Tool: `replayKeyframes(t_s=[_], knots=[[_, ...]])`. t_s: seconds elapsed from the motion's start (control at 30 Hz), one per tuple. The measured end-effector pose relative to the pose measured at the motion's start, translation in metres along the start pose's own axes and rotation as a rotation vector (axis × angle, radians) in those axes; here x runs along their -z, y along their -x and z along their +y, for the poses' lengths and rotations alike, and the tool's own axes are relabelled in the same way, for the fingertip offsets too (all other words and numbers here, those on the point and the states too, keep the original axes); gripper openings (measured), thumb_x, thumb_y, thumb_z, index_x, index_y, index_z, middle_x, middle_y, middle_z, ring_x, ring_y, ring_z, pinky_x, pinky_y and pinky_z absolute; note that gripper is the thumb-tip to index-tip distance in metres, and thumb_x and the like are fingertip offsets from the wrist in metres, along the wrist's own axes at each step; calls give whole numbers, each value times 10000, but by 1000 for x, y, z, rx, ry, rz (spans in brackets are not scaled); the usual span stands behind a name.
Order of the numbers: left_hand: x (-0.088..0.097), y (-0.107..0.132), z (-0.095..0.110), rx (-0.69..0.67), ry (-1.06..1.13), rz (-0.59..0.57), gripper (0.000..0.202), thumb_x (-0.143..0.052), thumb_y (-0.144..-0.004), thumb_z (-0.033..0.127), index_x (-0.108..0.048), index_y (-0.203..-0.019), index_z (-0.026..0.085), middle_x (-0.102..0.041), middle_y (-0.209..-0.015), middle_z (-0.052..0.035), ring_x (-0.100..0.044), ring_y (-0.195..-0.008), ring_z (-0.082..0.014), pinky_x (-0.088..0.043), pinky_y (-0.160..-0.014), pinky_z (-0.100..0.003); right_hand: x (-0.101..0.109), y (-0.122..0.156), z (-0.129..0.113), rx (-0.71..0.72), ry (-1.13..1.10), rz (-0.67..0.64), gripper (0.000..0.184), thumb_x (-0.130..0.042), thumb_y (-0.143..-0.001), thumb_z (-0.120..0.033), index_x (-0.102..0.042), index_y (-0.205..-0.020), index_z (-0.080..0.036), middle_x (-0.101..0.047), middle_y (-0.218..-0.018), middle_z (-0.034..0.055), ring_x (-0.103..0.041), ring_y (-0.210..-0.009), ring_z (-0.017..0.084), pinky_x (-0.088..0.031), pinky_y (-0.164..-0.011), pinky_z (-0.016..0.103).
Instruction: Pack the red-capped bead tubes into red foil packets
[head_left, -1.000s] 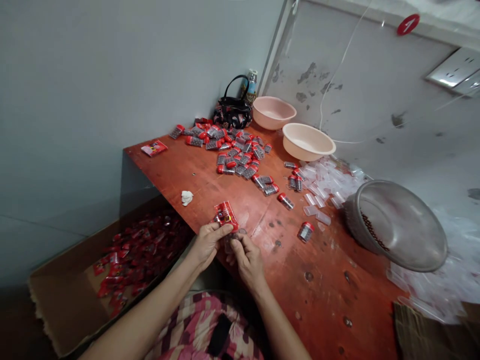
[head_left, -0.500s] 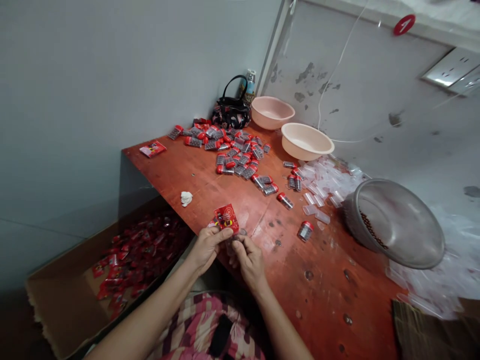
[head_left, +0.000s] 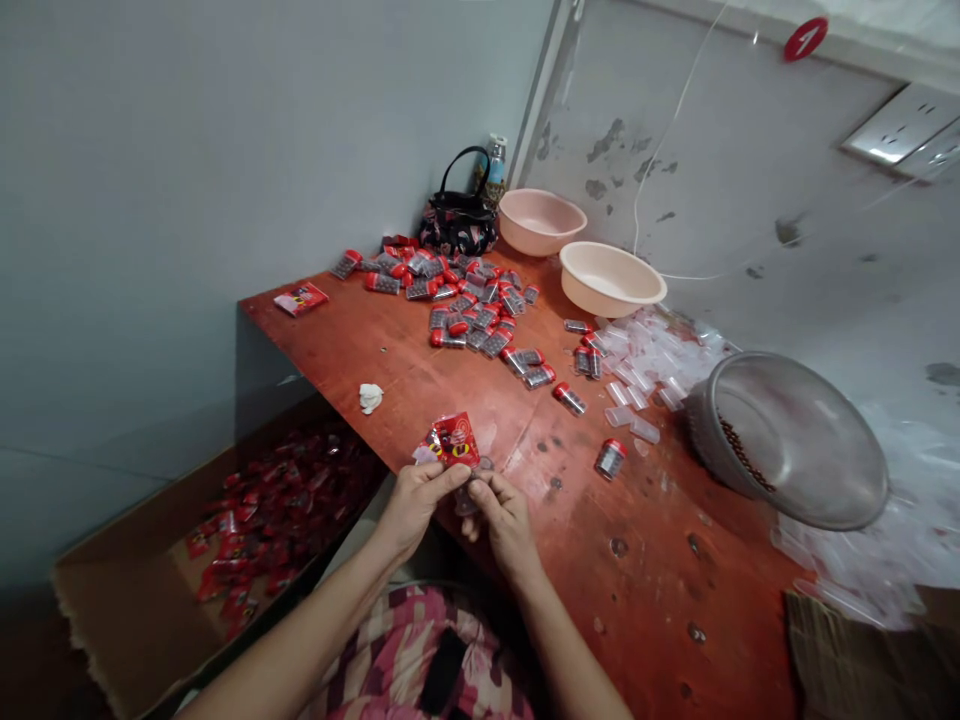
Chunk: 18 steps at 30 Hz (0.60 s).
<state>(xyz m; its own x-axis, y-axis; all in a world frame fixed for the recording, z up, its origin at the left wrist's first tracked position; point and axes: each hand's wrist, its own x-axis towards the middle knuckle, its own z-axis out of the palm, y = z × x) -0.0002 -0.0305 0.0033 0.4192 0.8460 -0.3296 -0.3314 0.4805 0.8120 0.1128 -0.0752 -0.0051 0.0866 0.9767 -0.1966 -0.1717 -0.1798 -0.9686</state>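
L hand (head_left: 411, 502) pinches glossy flat red packet (head_left: 459, 438) over near edge of table (head_left: 592, 570); R hand (head_left: 506, 520) grips small see-through pc (head_left: 465, 499), type unclear. If pinch loosens, packet cd slip off table. Torn-edged cardboard box (head_left: 124, 585) sits below table, left; smooth rnd grey basin (head_left: 817, 440) on table's R side.

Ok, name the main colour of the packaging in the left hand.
The packaging is mostly red; the head view shows it best.
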Motion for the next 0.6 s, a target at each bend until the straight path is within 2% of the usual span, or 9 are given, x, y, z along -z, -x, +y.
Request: replayKeyframes(t_s=[0.07, 0.1, 0.23, 0.37, 0.47, 0.6], knots=[[2, 3, 1, 43, 57, -114, 253, -578, -726, 335, -617, -614, 112, -585, -501, -30, -543, -421, -163, -435, -448, -300, -2, 0, 2, -34, -82, 12, 254, -497, -810, -390, -527, -715, -157, -519, -474, -42, -407, -321, 52, -310, -325, 152], [3, 3, 2, 37, 89, -114, 231, -574, -735, 315, -618, -636, 111, -597, -531, -33, -553, -449, -159, -443, -466, -295, -3, 1, 3, -36, -76, 26, 250, -507, -804, -390, -535, -734, -151, -533, -492, -36, -417, -328, 52, -315, -326, 151], [5, 2, 2, -27, 255, 21, 143, -601, -727, 255, -627, -708, 116, -634, -672, -38, -566, -559, -118, -456, -562, -249, -6, 2, 2, 45, 143, 105, 219, -527, -800, -364, -577, -868, -162, -541, -528, -35, -488, -404, 74, -386, -392, 166], [3, -3, -1, 9, 289, 2, 170, -625, -702, 284, -628, -716, 115, -637, -678, -42, -544, -513, -107, -451, -568, -260, -6, 3, 3, 139, 308, 140, 205, -521, -804, -349, -595, -905, -187, -562, -568, -24, -512, -451, 92, -416, -442, 188], [5, -4, -3, -13, 140, 74, 195, -669, -646, 294, -634, -723, 118, -631, -659, -32, -552, -548, -124, -444, -575, -258, -6, 4, 5, 142, 278, 155, 209, -545, -787, -353, -601, -910, -193, -581, -596, -18, -520, -464, 98, -423, -447, 193], [7, 4, -4, -185, -306, 234, 179, -664, -643, 315, -616, -647, 143, -593, -585, 17, -526, -547, -112, -397, -528, -208, -9, 0, 9, -35, -66, 90, 227, -552, -776, -388, -557, -744, -164, -544, -504, -36, -453, -346, 68, -353, -332, 160]])
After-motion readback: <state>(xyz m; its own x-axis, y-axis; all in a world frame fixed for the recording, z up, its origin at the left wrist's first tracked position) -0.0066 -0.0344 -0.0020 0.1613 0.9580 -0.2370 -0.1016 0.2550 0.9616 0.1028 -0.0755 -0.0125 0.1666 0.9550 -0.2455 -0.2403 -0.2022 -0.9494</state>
